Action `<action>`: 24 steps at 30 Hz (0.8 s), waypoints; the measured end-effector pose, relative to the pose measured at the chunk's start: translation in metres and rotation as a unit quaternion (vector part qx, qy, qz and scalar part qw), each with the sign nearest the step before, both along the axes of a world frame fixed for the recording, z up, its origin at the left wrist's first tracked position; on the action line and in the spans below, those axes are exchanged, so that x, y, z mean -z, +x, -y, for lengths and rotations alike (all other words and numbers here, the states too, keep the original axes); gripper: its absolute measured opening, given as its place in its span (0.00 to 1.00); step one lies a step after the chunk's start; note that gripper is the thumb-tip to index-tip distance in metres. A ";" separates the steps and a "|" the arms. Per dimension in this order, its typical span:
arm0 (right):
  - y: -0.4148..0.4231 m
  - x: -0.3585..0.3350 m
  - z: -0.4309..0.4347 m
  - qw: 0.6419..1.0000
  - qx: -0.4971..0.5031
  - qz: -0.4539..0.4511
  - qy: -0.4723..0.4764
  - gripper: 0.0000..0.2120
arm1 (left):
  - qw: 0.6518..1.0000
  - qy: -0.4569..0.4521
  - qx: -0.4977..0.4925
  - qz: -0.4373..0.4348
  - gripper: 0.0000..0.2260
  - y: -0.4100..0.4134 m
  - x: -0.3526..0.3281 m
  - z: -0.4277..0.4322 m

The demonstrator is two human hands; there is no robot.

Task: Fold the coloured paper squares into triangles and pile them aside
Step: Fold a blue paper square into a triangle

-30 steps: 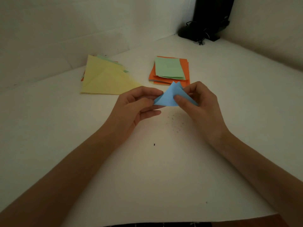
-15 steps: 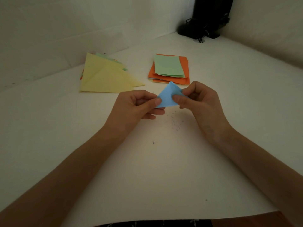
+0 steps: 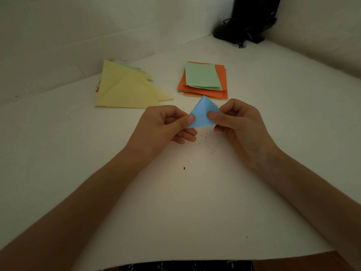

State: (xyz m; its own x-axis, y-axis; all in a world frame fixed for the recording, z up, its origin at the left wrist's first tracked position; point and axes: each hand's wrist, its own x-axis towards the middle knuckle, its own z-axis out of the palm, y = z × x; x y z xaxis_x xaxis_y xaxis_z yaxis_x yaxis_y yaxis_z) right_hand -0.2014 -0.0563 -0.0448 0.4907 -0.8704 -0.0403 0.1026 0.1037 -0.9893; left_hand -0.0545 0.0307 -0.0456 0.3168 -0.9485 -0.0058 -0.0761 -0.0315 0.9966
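Observation:
A small blue folded paper (image 3: pixel 202 114) hangs just above the white table (image 3: pixel 195 202), its point turned away from me. My left hand (image 3: pixel 166 128) pinches its left corner between thumb and fingers. My right hand (image 3: pixel 236 126) pinches its right side the same way. Behind it lies a stack of paper squares (image 3: pixel 203 80), a green sheet on top of orange ones. To the left is a pile of folded triangles (image 3: pixel 127 89), yellow on top, with green and orange edges showing underneath.
White walls close the table at the back and on the right. A black stand with cables (image 3: pixel 248 22) fills the far corner. Small dark specks (image 3: pixel 209 141) lie on the table under my hands. The table's near edge runs along the bottom.
The blue paper has been folded down from a wider triangle to a smaller, narrower one. Both hands have drawn closer together and stayed on it.

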 end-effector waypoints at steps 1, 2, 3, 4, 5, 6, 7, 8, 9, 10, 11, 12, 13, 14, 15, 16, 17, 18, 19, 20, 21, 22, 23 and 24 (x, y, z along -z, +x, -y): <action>0.000 0.000 0.000 1.000 -0.001 -0.009 -0.003 0.10 | 1.000 0.001 0.010 0.015 0.06 0.000 0.000 0.000; -0.001 0.000 0.000 1.000 -0.005 -0.019 -0.009 0.09 | 0.999 0.001 0.018 0.029 0.06 0.001 0.000 -0.001; -0.002 0.000 -0.001 0.999 -0.012 -0.029 -0.016 0.10 | 0.999 0.000 0.024 0.045 0.07 0.001 0.001 -0.001; -0.003 -0.001 -0.001 0.998 -0.020 -0.043 -0.030 0.11 | 0.998 -0.001 0.030 0.058 0.07 0.002 0.001 -0.001; -0.004 -0.003 -0.002 0.996 -0.031 -0.061 -0.053 0.11 | 0.997 -0.001 0.036 0.069 0.07 0.003 0.001 -0.001; -0.004 -0.005 -0.003 0.993 -0.042 -0.080 -0.081 0.09 | 0.996 -0.002 0.043 0.076 0.07 0.004 0.001 -0.002; -0.005 -0.006 -0.004 0.989 -0.050 -0.095 -0.106 0.06 | 0.995 -0.002 0.050 0.082 0.07 0.005 0.001 -0.002; -0.004 -0.008 -0.005 0.985 -0.052 -0.105 -0.126 0.03 | 0.995 -0.002 0.056 0.088 0.07 0.006 0.001 -0.002; -0.004 -0.009 -0.006 0.983 -0.047 -0.108 -0.138 0.01 | 0.994 -0.001 0.061 0.095 0.07 0.006 0.001 -0.002; -0.004 -0.009 -0.006 0.983 -0.038 -0.107 -0.144 0.02 | 0.992 0.000 0.065 0.107 0.07 0.007 0.001 -0.002; -0.004 -0.009 -0.005 0.983 -0.030 -0.105 -0.146 0.03 | 0.990 0.002 0.069 0.120 0.07 0.006 0.001 -0.002; -0.005 -0.009 -0.005 0.983 -0.026 -0.103 -0.146 0.04 | 0.989 0.002 0.072 0.132 0.07 0.006 0.001 -0.003; -0.005 -0.009 -0.004 0.984 -0.027 -0.101 -0.145 0.04 | 0.987 0.002 0.074 0.141 0.08 0.006 0.001 -0.003; -0.006 -0.008 -0.004 0.984 -0.030 -0.097 -0.144 0.04 | 0.986 -0.001 0.073 0.148 0.08 0.006 0.001 -0.003; -0.006 -0.008 -0.004 0.985 -0.034 -0.090 -0.143 0.04 | 0.985 -0.005 0.073 0.154 0.08 0.006 0.001 -0.003; -0.006 -0.008 -0.004 0.986 -0.037 -0.083 -0.143 0.04 | 0.985 -0.009 0.073 0.157 0.08 0.007 0.000 -0.003; -0.005 -0.007 -0.004 0.986 -0.040 -0.080 -0.144 0.04 | 0.985 -0.010 0.073 0.158 0.08 0.007 0.000 -0.003; -0.005 -0.007 -0.005 0.985 -0.042 -0.081 -0.145 0.05 | 0.985 -0.009 0.072 0.157 0.08 0.007 0.000 -0.003; -0.004 -0.007 -0.005 0.986 -0.043 -0.082 -0.139 0.05 | 0.986 -0.008 0.071 0.153 0.08 0.007 0.000 -0.003; -0.003 -0.007 -0.004 0.988 -0.043 -0.077 -0.124 0.05 | 0.987 -0.008 0.066 0.144 0.08 0.005 0.000 -0.003; -0.003 -0.007 -0.003 0.993 -0.045 -0.059 -0.093 0.04 | 0.989 -0.013 0.058 0.132 0.08 0.003 0.001 -0.003; -0.003 -0.008 -0.002 0.997 -0.053 -0.024 -0.048 0.05 | 0.992 -0.020 0.044 0.116 0.09 0.000 0.001 -0.002; -0.003 -0.008 -0.002 0.997 -0.072 0.018 0.002 0.06 | 0.995 -0.030 0.022 0.097 0.09 -0.003 0.002 -0.002; -0.002 -0.008 -0.002 0.993 -0.095 0.048 0.044 0.08 | 0.996 -0.041 -0.004 0.076 0.09 -0.006 0.003 -0.001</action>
State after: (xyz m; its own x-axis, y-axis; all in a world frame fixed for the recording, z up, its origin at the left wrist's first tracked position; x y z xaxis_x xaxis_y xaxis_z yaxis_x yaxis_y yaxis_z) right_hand -0.2037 -0.0541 -0.0371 0.6507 -0.7572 -0.0568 0.1662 0.2149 -0.9624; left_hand -0.0601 0.0317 -0.0481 0.3159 -0.9411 0.1207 -0.2261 0.0489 0.9729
